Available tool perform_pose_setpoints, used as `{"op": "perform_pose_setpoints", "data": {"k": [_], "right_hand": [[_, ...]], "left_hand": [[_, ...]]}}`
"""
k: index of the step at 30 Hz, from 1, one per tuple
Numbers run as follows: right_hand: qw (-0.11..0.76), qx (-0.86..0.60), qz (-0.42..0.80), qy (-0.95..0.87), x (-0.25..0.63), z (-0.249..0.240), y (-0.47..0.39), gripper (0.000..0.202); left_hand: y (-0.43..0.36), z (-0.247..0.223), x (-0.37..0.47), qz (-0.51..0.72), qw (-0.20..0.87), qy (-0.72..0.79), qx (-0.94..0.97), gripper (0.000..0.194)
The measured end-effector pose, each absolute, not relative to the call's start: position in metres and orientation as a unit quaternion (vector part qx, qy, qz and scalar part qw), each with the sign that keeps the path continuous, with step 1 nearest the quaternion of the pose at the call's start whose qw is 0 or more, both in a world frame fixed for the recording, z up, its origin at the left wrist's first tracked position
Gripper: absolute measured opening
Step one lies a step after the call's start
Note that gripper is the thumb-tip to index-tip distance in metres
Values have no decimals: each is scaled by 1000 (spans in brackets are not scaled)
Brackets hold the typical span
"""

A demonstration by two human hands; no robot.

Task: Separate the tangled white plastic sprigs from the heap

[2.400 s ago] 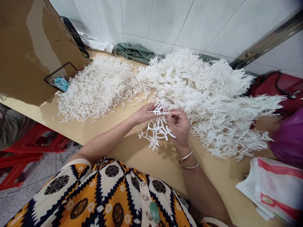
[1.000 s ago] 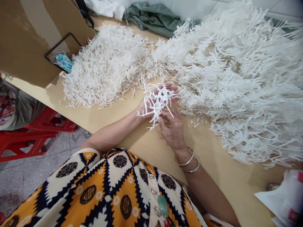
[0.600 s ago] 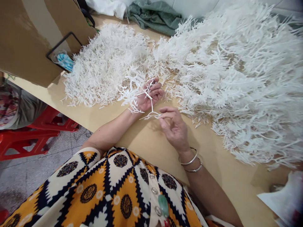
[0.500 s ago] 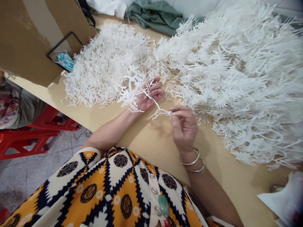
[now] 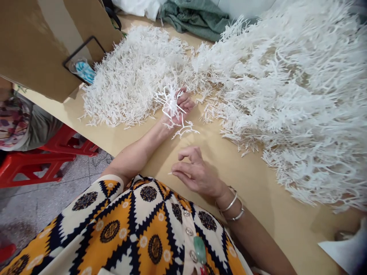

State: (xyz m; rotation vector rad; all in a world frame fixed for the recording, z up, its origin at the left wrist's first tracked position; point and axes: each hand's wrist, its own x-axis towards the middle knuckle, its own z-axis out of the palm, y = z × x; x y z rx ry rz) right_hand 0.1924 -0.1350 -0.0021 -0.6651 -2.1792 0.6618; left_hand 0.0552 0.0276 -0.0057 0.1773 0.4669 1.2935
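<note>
My left hand (image 5: 185, 105), palm up with its fingers curled, holds a white branching plastic sprig (image 5: 171, 102). The sprig spreads over the palm, and one thin forked twig (image 5: 185, 130) hangs out toward me. Lower and closer to my body is my right hand (image 5: 197, 170), its thumb and forefinger pinched on a tiny white bit (image 5: 169, 173), most of it hidden by the fingertips. The right hand is apart from the sprig. Beyond my left hand lies a heap of small white pieces (image 5: 134, 72).
A larger pile of white branching sprigs (image 5: 298, 99) covers the right side of the table (image 5: 246, 198). At the back left stands a cardboard box (image 5: 43, 49), with a blue-and-white packet (image 5: 85, 71) beside it. Green cloth (image 5: 195, 19) lies behind. Red stools (image 5: 37, 164) and a seated person are at left.
My right hand has let go of the sprig's forked twig and moved down and left toward my body, with a tiny white bit in its fingertips. The left hand still holds the sprig.
</note>
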Motion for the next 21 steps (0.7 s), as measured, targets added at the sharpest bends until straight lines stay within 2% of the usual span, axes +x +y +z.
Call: {"op": "perform_pose_setpoints", "data": {"k": [2,5,10,13,16,21], "right_hand": [[367,-244,250,-862,189,-4,-136,10],[404,-286,220,-841,192,-11,-131,19],[496,-477,113,-717,209,-24,-119,19],[517,-560,85,-642,217,-32,-113,26],[513,-570,71,-638,219,-37,-111,41],[490,-530,99,-685,212,-36,-113,40]], "left_hand": [[29,-5,54,598,765,222,88,49],[26,-3,56,589,769,234,83,48],[23,-4,60,564,783,251,70,48],[23,-5,59,565,790,228,75,48],[18,0,57,536,813,208,92,43],[2,16,57,413,873,234,116,38]]}}
